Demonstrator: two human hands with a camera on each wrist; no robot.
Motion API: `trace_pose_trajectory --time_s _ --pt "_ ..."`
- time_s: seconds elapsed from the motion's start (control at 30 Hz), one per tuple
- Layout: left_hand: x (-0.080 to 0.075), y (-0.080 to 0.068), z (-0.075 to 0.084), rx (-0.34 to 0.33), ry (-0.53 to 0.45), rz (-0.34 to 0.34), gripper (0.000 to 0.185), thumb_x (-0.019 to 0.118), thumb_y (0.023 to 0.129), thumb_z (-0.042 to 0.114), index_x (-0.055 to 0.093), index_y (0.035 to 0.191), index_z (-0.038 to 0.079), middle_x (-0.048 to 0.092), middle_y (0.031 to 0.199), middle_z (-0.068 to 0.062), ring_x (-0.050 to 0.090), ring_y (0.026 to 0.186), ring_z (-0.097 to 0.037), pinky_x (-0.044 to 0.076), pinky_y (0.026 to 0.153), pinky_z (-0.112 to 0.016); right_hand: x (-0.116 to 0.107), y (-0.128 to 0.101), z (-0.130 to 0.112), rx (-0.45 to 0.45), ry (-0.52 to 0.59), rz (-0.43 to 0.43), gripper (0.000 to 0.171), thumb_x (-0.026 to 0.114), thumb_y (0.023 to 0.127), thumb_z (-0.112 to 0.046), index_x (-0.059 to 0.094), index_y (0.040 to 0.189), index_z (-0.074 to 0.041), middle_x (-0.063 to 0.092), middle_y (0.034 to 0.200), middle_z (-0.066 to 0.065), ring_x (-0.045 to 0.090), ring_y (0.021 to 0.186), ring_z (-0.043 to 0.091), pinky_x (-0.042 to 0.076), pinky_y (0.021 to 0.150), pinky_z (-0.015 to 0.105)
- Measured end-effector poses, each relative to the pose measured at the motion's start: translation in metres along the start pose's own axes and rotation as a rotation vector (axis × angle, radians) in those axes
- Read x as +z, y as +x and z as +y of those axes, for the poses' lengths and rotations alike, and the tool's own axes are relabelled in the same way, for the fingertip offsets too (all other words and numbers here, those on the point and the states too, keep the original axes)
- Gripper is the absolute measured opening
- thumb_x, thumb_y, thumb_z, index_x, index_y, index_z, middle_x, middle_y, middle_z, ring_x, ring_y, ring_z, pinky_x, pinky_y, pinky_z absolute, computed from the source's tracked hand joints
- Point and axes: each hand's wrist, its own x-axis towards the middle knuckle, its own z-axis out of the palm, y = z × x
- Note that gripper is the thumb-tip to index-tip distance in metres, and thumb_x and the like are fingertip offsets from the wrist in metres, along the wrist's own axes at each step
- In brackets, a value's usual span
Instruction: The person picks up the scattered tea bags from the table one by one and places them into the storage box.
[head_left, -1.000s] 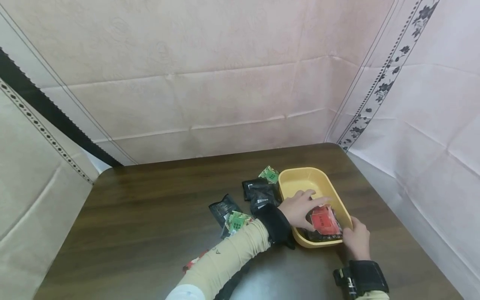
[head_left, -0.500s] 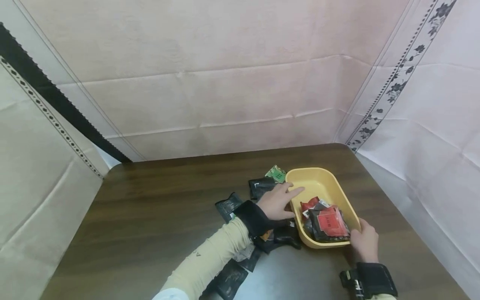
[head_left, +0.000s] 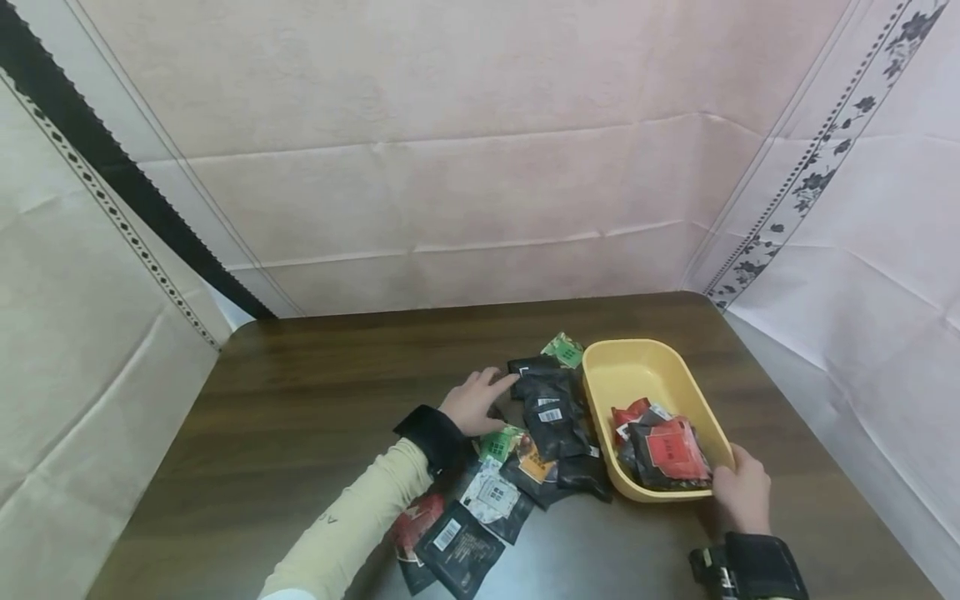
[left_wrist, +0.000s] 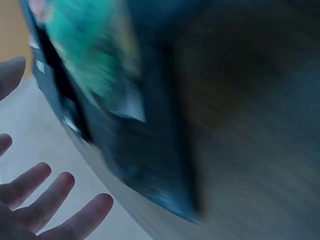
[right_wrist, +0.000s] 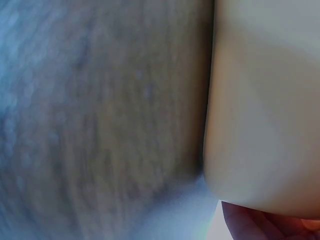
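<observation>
My left hand (head_left: 474, 406), fingers spread and holding nothing, hovers at the left side of a heap of small black packets (head_left: 553, 425). Just below its fingers lies a green packet (head_left: 498, 444). The left wrist view has the spread fingers (left_wrist: 60, 192) apart from a blurred green-and-black packet (left_wrist: 82, 45). At its near right corner, a yellow plastic tub (head_left: 618, 367) is held by my right hand (head_left: 742, 490), thumb at the rim. Red and black packets (head_left: 670, 450) lie in the tub's near half. The tub's wall (right_wrist: 270, 110) hides most of that hand in the right wrist view.
More packets spread toward the front: an orange-labelled one (head_left: 536, 464), a white-labelled one (head_left: 492, 497), a black one with a barcode (head_left: 460, 550) and a red one (head_left: 417, 523). Another green packet (head_left: 562, 350) lies behind the tub's left side. Pale cloth (head_left: 450, 192) hangs behind the brown table (head_left: 315, 392).
My left hand has moved left, out from over the tub to the heap of packets, with fingers spread. My right hand keeps its hold on the tub's corner. The head view has shifted slightly.
</observation>
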Motion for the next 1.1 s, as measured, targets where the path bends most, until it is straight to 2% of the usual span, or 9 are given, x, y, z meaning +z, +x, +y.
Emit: trace_pose_trajectory --time_s 0.1,0.23,0.33,0.47,0.57,0.67,0.77,0.9,1.1 --pt "0.001 -0.009 -0.015 -0.041 -0.008 -0.026 0.076 0.072 0.075 0.021 0.034 0.141 0.023 0.033 0.138 -0.012 0.04 0.118 -0.03 0.048 0.073 -0.038 0.0 0.0 -0.001 0.023 0.012 -0.02 0.046 0.033 0.081 0.003 0.039 0.124 0.017 0.045 0.112 0.04 0.046 0.098 0.049 0.037 0.08 0.058" --pt "0.001 -0.014 -0.026 -0.071 0.016 -0.084 0.081 0.073 0.069 0.009 0.037 0.14 0.026 0.028 0.143 -0.008 0.032 0.125 -0.029 0.044 0.085 -0.044 -0.002 0.001 -0.001 0.037 0.014 -0.03 0.046 0.033 0.082 0.002 0.037 0.125 0.016 0.044 0.114 0.04 0.045 0.1 0.049 0.037 0.081 0.059" --pt "0.003 -0.014 -0.028 -0.06 0.054 -0.142 0.084 0.074 0.066 0.008 0.038 0.139 0.029 0.023 0.147 -0.004 0.023 0.131 -0.028 0.036 0.093 -0.05 -0.004 0.001 -0.001 0.028 0.003 -0.018 0.046 0.033 0.082 0.001 0.038 0.125 0.016 0.044 0.114 0.04 0.045 0.099 0.049 0.037 0.08 0.058" --pt "0.01 -0.01 -0.026 -0.012 0.114 -0.21 0.082 0.075 0.066 0.011 0.04 0.138 0.029 0.024 0.147 -0.001 0.02 0.132 -0.027 0.032 0.095 -0.055 -0.004 0.0 -0.003 0.032 0.008 -0.027 0.046 0.033 0.082 0.001 0.037 0.126 0.016 0.043 0.115 0.04 0.044 0.1 0.05 0.036 0.081 0.059" --pt "0.017 -0.006 -0.025 0.011 0.178 -0.197 0.076 0.077 0.066 0.015 0.044 0.134 0.028 0.033 0.141 -0.002 0.026 0.128 -0.027 0.038 0.09 -0.051 -0.004 -0.002 -0.004 0.029 0.008 -0.027 0.047 0.033 0.081 0.002 0.038 0.125 0.016 0.043 0.115 0.04 0.045 0.101 0.05 0.036 0.081 0.059" --pt "0.022 -0.004 -0.025 0.007 0.237 -0.141 0.07 0.079 0.066 0.017 0.049 0.128 0.026 0.043 0.129 -0.004 0.036 0.117 -0.026 0.045 0.081 -0.044 -0.002 -0.004 -0.004 0.014 0.005 -0.009 0.046 0.033 0.08 0.003 0.04 0.123 0.016 0.045 0.113 0.04 0.046 0.098 0.049 0.037 0.079 0.058" --pt "0.024 -0.003 -0.024 -0.022 0.289 -0.106 0.063 0.08 0.066 0.016 0.053 0.123 0.023 0.048 0.118 -0.006 0.041 0.105 -0.026 0.048 0.072 -0.04 -0.002 -0.005 -0.004 0.006 0.004 0.006 0.045 0.033 0.08 0.003 0.041 0.122 0.016 0.045 0.112 0.04 0.047 0.096 0.049 0.038 0.078 0.058" --pt "0.024 -0.005 -0.023 -0.087 0.337 -0.102 0.05 0.078 0.068 0.017 0.061 0.115 0.019 0.054 0.107 -0.008 0.045 0.095 -0.025 0.049 0.063 -0.039 -0.002 -0.006 -0.004 0.01 0.009 0.005 0.045 0.033 0.08 0.004 0.041 0.122 0.016 0.045 0.113 0.04 0.046 0.098 0.05 0.037 0.079 0.059" --pt "0.024 -0.007 -0.029 -0.166 0.267 -0.096 0.027 0.075 0.069 0.016 0.068 0.095 0.012 0.061 0.091 -0.007 0.054 0.084 -0.025 0.048 0.058 -0.039 -0.001 -0.004 -0.006 0.05 0.041 -0.029 0.047 0.032 0.082 0.003 0.036 0.127 0.016 0.042 0.117 0.04 0.042 0.104 0.05 0.034 0.085 0.061"
